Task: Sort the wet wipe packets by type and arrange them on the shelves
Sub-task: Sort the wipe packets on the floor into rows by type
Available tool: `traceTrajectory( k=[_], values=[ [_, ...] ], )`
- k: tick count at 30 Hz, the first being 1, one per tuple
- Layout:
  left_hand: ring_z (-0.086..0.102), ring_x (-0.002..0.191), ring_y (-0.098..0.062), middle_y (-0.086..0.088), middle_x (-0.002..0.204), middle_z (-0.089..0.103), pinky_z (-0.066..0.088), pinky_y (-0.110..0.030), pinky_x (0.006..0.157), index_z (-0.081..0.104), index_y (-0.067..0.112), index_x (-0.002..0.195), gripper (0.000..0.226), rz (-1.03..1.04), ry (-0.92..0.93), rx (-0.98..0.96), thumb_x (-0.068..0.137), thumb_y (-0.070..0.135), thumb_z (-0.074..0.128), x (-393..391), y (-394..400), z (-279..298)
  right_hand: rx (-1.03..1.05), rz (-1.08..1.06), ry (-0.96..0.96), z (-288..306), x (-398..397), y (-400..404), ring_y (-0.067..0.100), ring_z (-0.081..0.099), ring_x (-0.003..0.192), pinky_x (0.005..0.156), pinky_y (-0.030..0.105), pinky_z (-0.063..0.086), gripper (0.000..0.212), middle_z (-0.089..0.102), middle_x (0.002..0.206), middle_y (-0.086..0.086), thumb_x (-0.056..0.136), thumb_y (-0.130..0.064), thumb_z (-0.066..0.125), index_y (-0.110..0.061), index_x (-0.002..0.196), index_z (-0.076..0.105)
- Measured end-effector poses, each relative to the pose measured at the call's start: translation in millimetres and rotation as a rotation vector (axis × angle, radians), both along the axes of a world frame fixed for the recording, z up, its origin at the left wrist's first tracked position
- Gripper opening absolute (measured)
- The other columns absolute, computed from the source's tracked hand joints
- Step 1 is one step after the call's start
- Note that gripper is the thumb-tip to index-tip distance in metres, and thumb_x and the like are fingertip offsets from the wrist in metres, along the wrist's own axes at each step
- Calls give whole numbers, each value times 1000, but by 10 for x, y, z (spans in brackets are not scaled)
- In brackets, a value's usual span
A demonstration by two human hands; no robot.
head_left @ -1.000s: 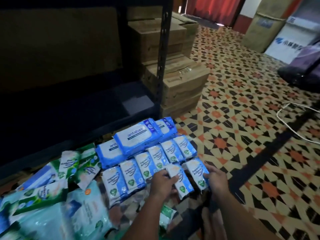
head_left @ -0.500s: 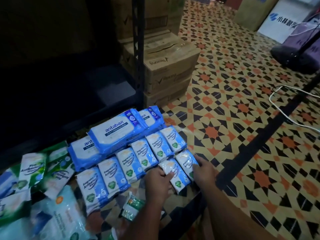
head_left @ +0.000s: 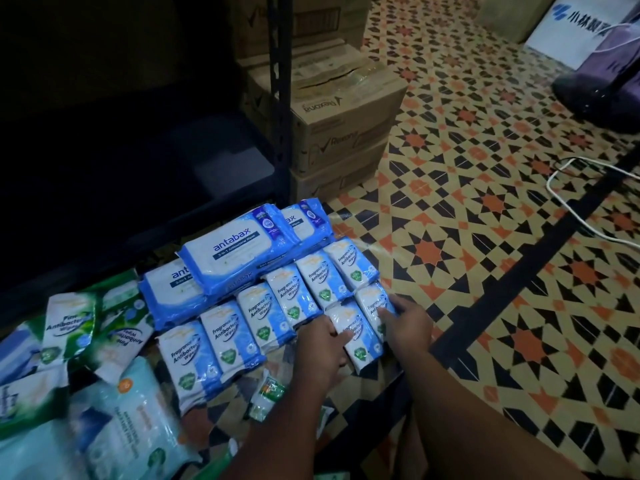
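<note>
On floor, hands (head_left: 363,337) touching blue packets (head_left: 360,337)

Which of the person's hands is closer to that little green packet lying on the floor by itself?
Left. The left hand lies just above and right of the small green packet, its wrist almost over it. The right hand sits farther right, fingers resting on the blue fragrance-free packets.

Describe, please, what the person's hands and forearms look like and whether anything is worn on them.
Both forearms are bare: no sleeves in view. The left hand and right hand show no gloves, rings, watch or wristbands.
</note>
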State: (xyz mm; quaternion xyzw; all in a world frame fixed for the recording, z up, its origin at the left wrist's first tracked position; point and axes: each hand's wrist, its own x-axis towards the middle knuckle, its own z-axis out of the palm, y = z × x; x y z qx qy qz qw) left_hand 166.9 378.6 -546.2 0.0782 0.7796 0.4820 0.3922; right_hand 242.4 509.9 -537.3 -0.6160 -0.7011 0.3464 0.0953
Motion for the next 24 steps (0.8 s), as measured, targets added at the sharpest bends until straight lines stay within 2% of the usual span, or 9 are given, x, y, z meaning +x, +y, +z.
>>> traceTrajectory(
  k=[2,4,6,9,11,15,17,20,24],
  values=[
    [45,38,-5,2,56,44,46,-27,45,44,14,71,36,-7,11,5,92,18,74,-22,-45,30,5,21,-13,0,-8,-21,27,62,111,93,37,50,40,67,127,6,90,-18,72,-24,129,68],
    [64,55,-13,-3,69,58,61,-34,59,55,10,83,23,-30,-21,21,91,17,74,-31,-91,65,-18,19,-48,-3,-35,-21,27,60,109,89,36,51,43,63,129,11,92,-14,67,-30,132,65],
    [70,67,-18,-5,73,60,64,-39,68,59,7,95,17,-50,-80,32,90,9,74,-13,-141,110,-47,43,-94,20,-47,-28,26,55,111,88,35,49,49,59,133,13,94,-9,62,-33,137,61],
    [68,65,-15,-4,75,61,61,-30,58,58,8,108,25,-60,-103,23,89,3,74,18,-170,169,-53,131,-162,61,-12,-50,32,39,130,97,38,43,55,57,136,11,94,-14,65,-30,145,52],
    [68,65,-14,-3,80,62,56,-24,52,56,13,101,26,-73,-43,-39,87,11,78,39,-162,166,-67,153,-174,89,18,-75,32,34,133,100,41,41,62,56,138,10,92,-20,70,-30,149,47],
    [66,63,-23,-8,77,57,62,-44,61,46,21,77,37,-69,20,-107,83,20,82,62,-135,114,-70,177,-198,103,40,-56,31,35,134,103,40,40,63,55,141,8,91,-18,70,-29,149,47],
    [63,58,-19,-8,75,56,62,-39,57,48,17,77,33,-39,-12,-92,85,12,79,70,-101,108,-61,196,-195,108,32,-24,31,36,133,103,40,40,63,55,142,8,91,-13,68,-31,147,48],
    [60,52,-8,-6,74,57,53,-22,46,52,7,85,24,-14,-22,-44,88,6,75,89,-83,129,-77,199,-183,114,-3,-13,32,36,133,104,42,40,63,55,140,10,91,-11,68,-32,147,49],
    [59,45,-3,-7,71,56,55,-26,48,49,8,82,27,29,-46,-4,89,6,75,91,-65,143,-83,202,-169,110,-14,-12,32,38,134,107,45,42,64,54,142,7,89,-12,70,-34,146,49]
  ],
)
